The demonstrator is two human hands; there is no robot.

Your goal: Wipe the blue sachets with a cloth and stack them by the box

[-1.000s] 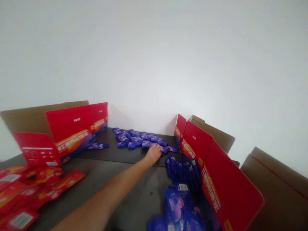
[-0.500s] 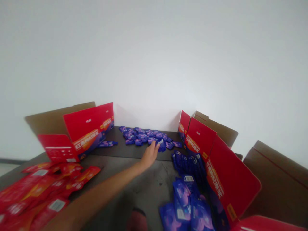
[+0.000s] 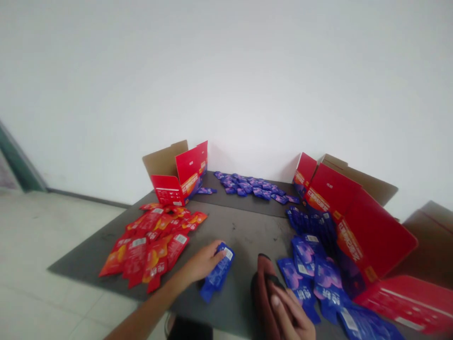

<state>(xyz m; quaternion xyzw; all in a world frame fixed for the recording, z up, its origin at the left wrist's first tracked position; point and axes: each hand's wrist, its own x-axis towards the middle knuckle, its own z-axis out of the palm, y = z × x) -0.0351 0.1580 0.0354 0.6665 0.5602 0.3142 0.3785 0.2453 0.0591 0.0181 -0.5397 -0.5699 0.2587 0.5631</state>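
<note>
My left hand (image 3: 207, 260) is closed on blue pouches (image 3: 220, 271) with a white barcode label, held above the table's near edge; how many it grips is hard to tell. At the bottom, right of centre, my right hand (image 3: 292, 314) has its fingers wrapped on a reddish-brown soft item with black trim (image 3: 262, 297). That item's exact kind is unclear. Beside my right hand lie blue-purple pouches (image 3: 327, 283), spread along the table's right side. Red-orange pouches (image 3: 152, 245) lie in a heap left of my left hand.
The dark grey table (image 3: 244, 231) stands against a white wall. An open red box (image 3: 191, 172) is at its back left. More open red boxes (image 3: 368, 222) line the right side. Small purple pouches (image 3: 251, 184) lie scattered along the back. Pale tiled floor (image 3: 53, 245) shows at left.
My left hand has drawn back from the far purple pile to the near edge, carrying blue pouches. My right hand has come into view on the reddish-brown item. The view has shifted left.
</note>
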